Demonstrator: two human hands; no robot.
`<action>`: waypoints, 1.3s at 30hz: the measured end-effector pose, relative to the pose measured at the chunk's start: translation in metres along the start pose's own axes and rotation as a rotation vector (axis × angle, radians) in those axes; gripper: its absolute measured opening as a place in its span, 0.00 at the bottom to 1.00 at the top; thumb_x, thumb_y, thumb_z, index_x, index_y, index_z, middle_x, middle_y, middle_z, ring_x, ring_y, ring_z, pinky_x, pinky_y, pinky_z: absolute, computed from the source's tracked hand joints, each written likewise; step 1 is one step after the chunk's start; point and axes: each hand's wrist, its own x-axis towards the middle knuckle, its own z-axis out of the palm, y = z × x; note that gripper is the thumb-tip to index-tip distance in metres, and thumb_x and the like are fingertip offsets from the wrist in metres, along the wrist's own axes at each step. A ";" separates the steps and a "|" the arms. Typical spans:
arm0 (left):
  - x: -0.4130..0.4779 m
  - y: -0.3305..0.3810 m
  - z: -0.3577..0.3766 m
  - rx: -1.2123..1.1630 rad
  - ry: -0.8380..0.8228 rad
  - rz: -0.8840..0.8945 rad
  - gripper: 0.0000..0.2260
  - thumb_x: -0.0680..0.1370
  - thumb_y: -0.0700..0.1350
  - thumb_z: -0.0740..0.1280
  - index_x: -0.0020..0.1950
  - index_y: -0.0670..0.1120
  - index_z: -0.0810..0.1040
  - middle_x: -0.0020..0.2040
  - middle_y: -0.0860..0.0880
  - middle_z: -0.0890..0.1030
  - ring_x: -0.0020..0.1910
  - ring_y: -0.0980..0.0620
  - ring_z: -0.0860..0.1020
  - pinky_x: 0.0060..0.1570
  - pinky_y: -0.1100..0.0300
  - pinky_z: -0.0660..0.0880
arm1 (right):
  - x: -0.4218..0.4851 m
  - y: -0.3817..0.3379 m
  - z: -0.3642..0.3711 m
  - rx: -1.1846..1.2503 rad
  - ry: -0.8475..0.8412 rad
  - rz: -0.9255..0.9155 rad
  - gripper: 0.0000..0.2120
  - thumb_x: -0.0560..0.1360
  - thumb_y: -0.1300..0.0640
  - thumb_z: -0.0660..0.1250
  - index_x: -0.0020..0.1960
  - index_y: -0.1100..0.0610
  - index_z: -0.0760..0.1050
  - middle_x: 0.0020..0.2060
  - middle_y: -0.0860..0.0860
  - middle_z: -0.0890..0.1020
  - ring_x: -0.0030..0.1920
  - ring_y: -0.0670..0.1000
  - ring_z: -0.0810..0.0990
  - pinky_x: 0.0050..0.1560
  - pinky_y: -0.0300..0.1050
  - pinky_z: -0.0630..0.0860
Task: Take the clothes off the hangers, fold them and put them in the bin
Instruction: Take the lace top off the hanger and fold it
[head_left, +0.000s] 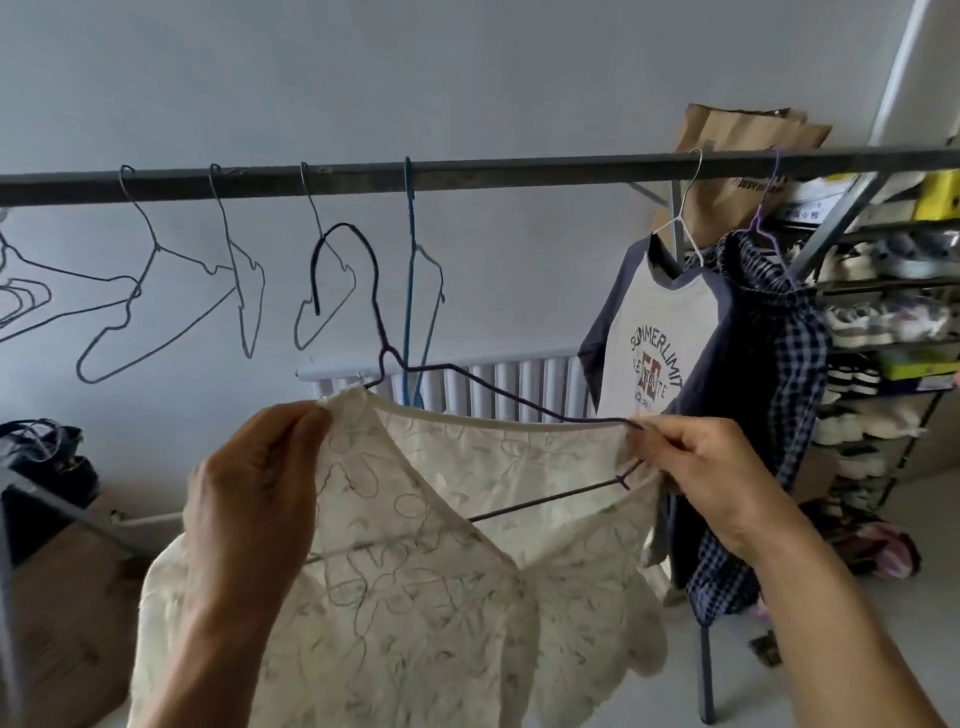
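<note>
Left hand (254, 483), right hand (696, 467) pinch blouse (441, 571).

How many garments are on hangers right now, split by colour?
Cream lace top: 1
White T-shirt with navy sleeves: 1
Navy-and-white plaid shirt: 1
Total: 3

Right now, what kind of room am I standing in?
Probably a home laundry or storage corner: a clothes rail hung with bare wire hangers, a radiator behind it, and a shoe rack.
</note>
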 end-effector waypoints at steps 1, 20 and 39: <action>0.000 -0.003 -0.003 0.003 -0.001 -0.002 0.07 0.79 0.51 0.66 0.47 0.51 0.82 0.42 0.60 0.80 0.42 0.54 0.77 0.35 0.55 0.73 | -0.001 0.004 0.000 0.199 -0.059 0.053 0.17 0.62 0.48 0.79 0.43 0.59 0.85 0.41 0.60 0.85 0.39 0.56 0.83 0.40 0.45 0.82; -0.004 -0.009 -0.010 -0.035 0.122 0.214 0.08 0.80 0.52 0.66 0.47 0.51 0.82 0.36 0.56 0.80 0.33 0.57 0.76 0.31 0.65 0.71 | -0.005 0.045 0.032 -0.373 0.200 -0.147 0.14 0.78 0.63 0.63 0.35 0.53 0.76 0.26 0.46 0.76 0.28 0.42 0.69 0.32 0.41 0.65; 0.002 -0.008 0.007 0.012 -0.030 0.204 0.07 0.80 0.47 0.66 0.43 0.52 0.81 0.34 0.56 0.80 0.34 0.55 0.77 0.34 0.58 0.72 | -0.029 0.002 0.018 -0.073 -0.023 -0.197 0.06 0.71 0.52 0.69 0.41 0.50 0.84 0.29 0.42 0.82 0.29 0.38 0.75 0.31 0.26 0.69</action>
